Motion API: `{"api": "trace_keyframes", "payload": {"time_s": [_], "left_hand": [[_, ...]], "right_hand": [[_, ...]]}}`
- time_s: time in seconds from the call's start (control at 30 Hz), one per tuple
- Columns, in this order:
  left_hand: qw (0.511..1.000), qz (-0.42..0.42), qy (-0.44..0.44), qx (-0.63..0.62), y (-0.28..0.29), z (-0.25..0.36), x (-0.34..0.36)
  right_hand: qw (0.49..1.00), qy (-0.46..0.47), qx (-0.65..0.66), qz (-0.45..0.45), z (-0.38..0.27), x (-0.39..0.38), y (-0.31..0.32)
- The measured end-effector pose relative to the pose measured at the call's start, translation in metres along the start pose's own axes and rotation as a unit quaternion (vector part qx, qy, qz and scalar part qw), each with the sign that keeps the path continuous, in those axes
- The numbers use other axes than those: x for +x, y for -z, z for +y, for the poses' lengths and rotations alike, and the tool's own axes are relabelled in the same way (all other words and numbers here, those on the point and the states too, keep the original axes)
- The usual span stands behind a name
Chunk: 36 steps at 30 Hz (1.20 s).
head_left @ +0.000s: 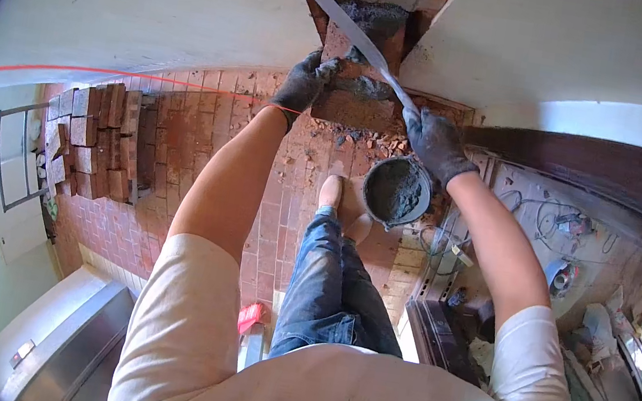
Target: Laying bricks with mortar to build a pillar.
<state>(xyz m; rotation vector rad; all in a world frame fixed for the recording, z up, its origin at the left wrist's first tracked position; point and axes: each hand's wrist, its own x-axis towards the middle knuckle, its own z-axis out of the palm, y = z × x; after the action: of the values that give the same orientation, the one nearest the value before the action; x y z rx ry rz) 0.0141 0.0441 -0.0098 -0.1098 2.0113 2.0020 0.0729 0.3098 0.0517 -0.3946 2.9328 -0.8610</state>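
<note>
Buttering a brick with mortar, high against the wall.
My left hand [305, 82] grips the brick [358, 65]; my right hand [436, 141] holds the trowel [362, 39] closed-fisted. Next, I judge: seat it squarely.

A long grey trowel [361, 41] is lying slanted across a mortar-smeared red brick [353, 93], above a mortar-filled bucket [396, 191].

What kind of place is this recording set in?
Probably a house under building work: the right hand holds a trowel at a brick in a wall gap, a mortar bucket sits below, and stacked bricks stand nearby.
</note>
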Motion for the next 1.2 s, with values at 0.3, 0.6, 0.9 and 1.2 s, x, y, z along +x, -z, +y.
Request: {"api": "trace_keyframes", "payload": {"time_s": [0.3, 0.6, 0.9, 1.2], "left_hand": [[0.999, 0.005, -0.035, -0.035, 0.004, -0.014, 0.011], [0.943, 0.217, 0.209, -0.143, -0.045, -0.031, -0.144], [0.941, 0.079, 0.135, -0.302, -0.097, -0.026, -0.103], [0.952, 0.021, 0.160, -0.259, -0.087, -0.024, -0.097]], "right_hand": [[0.994, -0.029, 0.071, 0.077, -0.024, -0.026, 0.004], [0.727, -0.415, 0.544, -0.052, -0.073, -0.189, 0.013], [0.789, -0.422, 0.433, -0.105, -0.065, -0.175, -0.024], [0.978, -0.155, 0.141, 0.026, -0.053, -0.124, -0.021]]}}
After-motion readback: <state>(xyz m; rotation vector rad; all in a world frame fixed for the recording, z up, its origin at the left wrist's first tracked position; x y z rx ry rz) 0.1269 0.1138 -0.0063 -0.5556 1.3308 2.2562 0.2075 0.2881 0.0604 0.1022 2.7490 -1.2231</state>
